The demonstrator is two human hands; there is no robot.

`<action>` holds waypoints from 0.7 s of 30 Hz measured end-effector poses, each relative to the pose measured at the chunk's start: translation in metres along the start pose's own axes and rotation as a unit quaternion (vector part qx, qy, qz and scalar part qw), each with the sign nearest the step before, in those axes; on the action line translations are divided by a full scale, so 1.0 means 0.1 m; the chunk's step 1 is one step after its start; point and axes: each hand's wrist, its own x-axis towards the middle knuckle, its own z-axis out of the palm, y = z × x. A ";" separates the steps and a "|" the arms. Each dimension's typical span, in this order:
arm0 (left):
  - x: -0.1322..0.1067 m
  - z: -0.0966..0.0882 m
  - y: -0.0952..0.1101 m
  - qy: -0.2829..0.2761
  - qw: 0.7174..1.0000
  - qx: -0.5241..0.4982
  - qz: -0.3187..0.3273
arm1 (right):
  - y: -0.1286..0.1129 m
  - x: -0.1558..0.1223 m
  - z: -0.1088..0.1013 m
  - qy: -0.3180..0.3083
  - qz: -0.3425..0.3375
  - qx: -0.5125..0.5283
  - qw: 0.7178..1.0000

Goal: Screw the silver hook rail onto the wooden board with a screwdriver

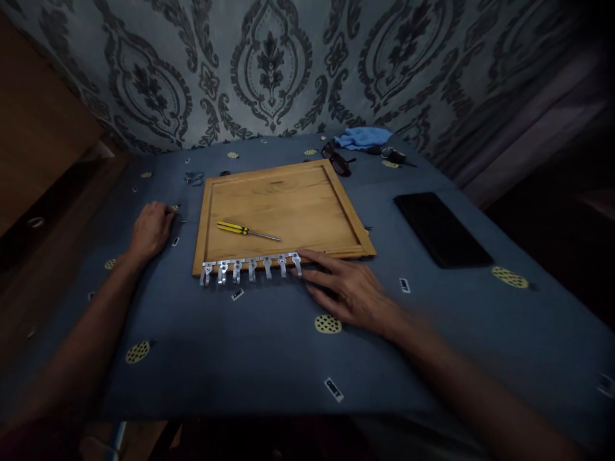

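Grey patterned wallcovering (271, 64) is seen behind a blue-grey tablecloth (269, 358), on which yellow fruit motifs are printed. A framed wooden panel (278, 198) is laid flat near the middle, and along its near edge a silver hook rail (259, 260) is set, with its hooks (237, 272) pointed toward the near side. The rail's right end is touched by the fingertips of the right hand (350, 288), whose fingers are stretched out and slightly parted rather than closed around it. The left hand (151, 229) is rested on the tablecloth beside the panel, with the fingers curled; whether something small is pinched there cannot be told in the dim light.

By its look, the rail can be judged light, stiff and rather slippery, best taken by its two ends or by the flat strip between the hooks, which could easily be snagged. The panel can be judged rigid and heavier, best gripped by opposite sides of its raised frame. As for containers, only the panel's shallow recess is bounded like a tray; in it a yellow-and-black screwdriver (247, 232) is laid.
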 end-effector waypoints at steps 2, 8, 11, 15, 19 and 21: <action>-0.01 -0.01 0.03 0.007 1.000 -0.002 -0.005 | 0.01 0.00 0.01 0.001 -0.002 0.002 1.000; -0.01 -0.06 0.16 0.027 0.999 -0.027 -0.009 | 0.04 -0.02 0.05 0.022 -0.018 0.000 1.000; -0.01 -0.08 0.30 0.035 0.997 -0.063 0.000 | 0.04 -0.02 0.05 0.026 -0.022 -0.007 0.999; -0.04 -0.10 0.53 0.031 0.994 -0.105 0.021 | 0.04 -0.02 0.05 0.030 -0.022 -0.007 0.999; -0.10 -0.16 0.71 0.022 0.992 -0.121 0.040 | 0.03 -0.01 0.05 0.025 -0.016 -0.011 0.999; -0.11 -0.20 0.80 0.012 0.990 -0.126 0.060 | 0.03 -0.02 0.05 0.026 -0.018 -0.008 0.999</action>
